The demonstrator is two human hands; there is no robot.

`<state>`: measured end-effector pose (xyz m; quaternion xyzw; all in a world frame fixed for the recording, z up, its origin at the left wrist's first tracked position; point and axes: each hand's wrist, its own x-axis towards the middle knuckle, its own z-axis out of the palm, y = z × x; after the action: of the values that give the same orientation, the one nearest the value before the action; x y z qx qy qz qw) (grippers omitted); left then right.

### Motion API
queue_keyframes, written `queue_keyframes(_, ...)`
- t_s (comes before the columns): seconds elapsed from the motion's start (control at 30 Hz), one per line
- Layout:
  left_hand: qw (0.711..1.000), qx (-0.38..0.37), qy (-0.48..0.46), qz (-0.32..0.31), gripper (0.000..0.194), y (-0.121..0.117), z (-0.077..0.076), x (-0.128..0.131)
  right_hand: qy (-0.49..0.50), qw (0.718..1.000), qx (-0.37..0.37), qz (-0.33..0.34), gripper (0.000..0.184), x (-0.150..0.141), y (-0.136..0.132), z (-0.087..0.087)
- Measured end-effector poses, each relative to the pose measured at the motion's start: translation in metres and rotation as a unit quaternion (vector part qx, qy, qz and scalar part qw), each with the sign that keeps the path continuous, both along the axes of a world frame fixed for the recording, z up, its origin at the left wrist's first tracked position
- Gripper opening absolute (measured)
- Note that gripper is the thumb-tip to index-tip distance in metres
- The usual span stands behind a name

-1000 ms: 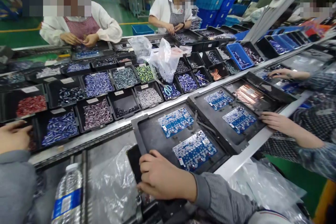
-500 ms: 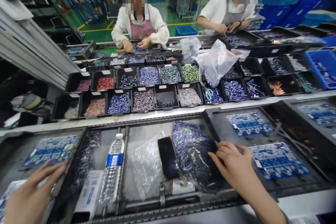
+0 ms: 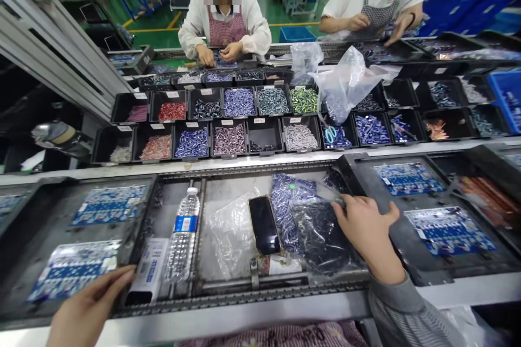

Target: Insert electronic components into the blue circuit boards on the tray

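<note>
1. Left hand [image 3: 87, 306]: fingers nearly together at the right edge of the left tray [image 3: 49, 227] — whether they grip it, I cannot tell.
2. Right hand [image 3: 368, 233]: fingers bent, partly spread, over the left edge of the right tray [image 3: 423, 267]; hold unclear.
3. Blue boards [image 3: 109, 205] lie in both trays.
4. White box [image 3: 148, 268], bottle label [image 3: 185, 224], bin tags [image 3: 157, 126] — print unreadable.

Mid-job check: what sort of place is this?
Most likely a factory's electronics assembly line: blue circuit boards lie in black trays, black bins of small parts stand in rows, and a person in an apron works opposite.
</note>
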<state>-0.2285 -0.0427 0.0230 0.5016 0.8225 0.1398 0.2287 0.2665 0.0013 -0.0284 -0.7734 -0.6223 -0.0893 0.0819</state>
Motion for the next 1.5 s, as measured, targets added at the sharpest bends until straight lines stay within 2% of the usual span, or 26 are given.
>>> queue_keyframes(0.07,0.994,-0.03,-0.101,-0.002,0.011,0.002,0.007,0.035,0.034,0.998,0.034,0.029,0.022,-0.012,0.005,0.001)
queue_keyframes(0.13,0.972,-0.088,-0.216,-0.028,0.016,0.004,0.009,0.07,0.119,0.986,0.05,0.108,0.022,-0.031,0.011,0.002)
queue_keyframes(0.23,0.891,-0.177,-0.416,-0.044,0.032,0.018,0.008,0.113,0.302,0.922,0.021,0.242,0.022,-0.062,0.015,0.006)
queue_keyframes(0.3,0.846,-0.186,-0.497,-0.039,0.031,0.037,0.009,0.132,0.386,0.884,0.005,0.264,0.02,-0.075,0.013,0.009)
queue_keyframes(0.37,0.839,-0.169,-0.515,-0.049,0.028,0.059,0.011,0.144,0.426,0.87,-0.005,0.247,0.017,-0.08,0.009,0.01)
queue_keyframes(0.5,0.831,-0.16,-0.522,-0.104,0.027,0.094,0.006,0.167,0.427,0.887,0.001,0.177,0.018,-0.062,0.001,0.005)
queue_keyframes(0.6,0.82,-0.153,-0.537,-0.125,0.025,0.101,-0.007,0.186,0.401,0.906,0.028,0.135,0.012,-0.043,-0.004,0.004)
queue_keyframes(0.67,0.815,-0.146,-0.545,-0.128,0.023,0.1,-0.015,0.196,0.357,0.923,0.05,0.134,0.011,-0.041,-0.006,0.009)
queue_keyframes(0.73,0.812,-0.146,-0.549,-0.137,0.02,0.096,-0.019,0.203,0.308,0.936,0.072,0.157,0.014,-0.048,-0.008,0.017)
queue_keyframes(0.8,0.809,-0.144,-0.548,-0.154,0.019,0.093,-0.018,0.205,0.317,0.924,0.071,0.204,0.015,-0.063,-0.007,0.025)
queue_keyframes(0.9,0.804,-0.143,-0.552,-0.17,0.022,0.087,-0.012,0.204,0.408,0.869,0.029,0.277,0.013,-0.09,-0.004,0.031)
queue_keyframes(0.97,0.796,-0.149,-0.562,-0.167,0.026,0.084,-0.009,0.202,0.458,0.837,0.008,0.299,0.01,-0.105,0.0,0.032)
queue_keyframes(1.07,0.785,-0.158,-0.58,-0.15,0.029,0.079,-0.008,0.198,0.5,0.813,-0.019,0.299,0.006,-0.119,0.004,0.032)
queue_keyframes(1.2,0.769,-0.16,-0.602,-0.141,0.021,0.075,-0.01,0.195,0.511,0.81,-0.031,0.286,0.012,-0.126,0.005,0.033)
queue_keyframes(1.27,0.759,-0.152,-0.617,-0.14,0.022,0.075,-0.008,0.195,0.538,0.8,-0.03,0.265,0.013,-0.128,0.005,0.031)
queue_keyframes(1.33,0.761,-0.141,-0.618,-0.137,0.026,0.075,-0.006,0.193,0.58,0.78,-0.024,0.232,0.012,-0.128,0.005,0.027)
queue_keyframes(1.37,0.771,-0.132,-0.609,-0.135,0.028,0.076,-0.005,0.192,0.591,0.777,-0.014,0.217,0.012,-0.128,0.006,0.025)
queue_keyframes(1.43,0.798,-0.11,-0.577,-0.134,0.028,0.078,-0.006,0.188,0.564,0.795,-0.001,0.223,0.01,-0.126,0.008,0.022)
queue_keyframes(1.5,0.82,-0.095,-0.548,-0.135,0.022,0.079,-0.009,0.183,0.486,0.822,-0.024,0.295,0.009,-0.124,0.01,0.018)
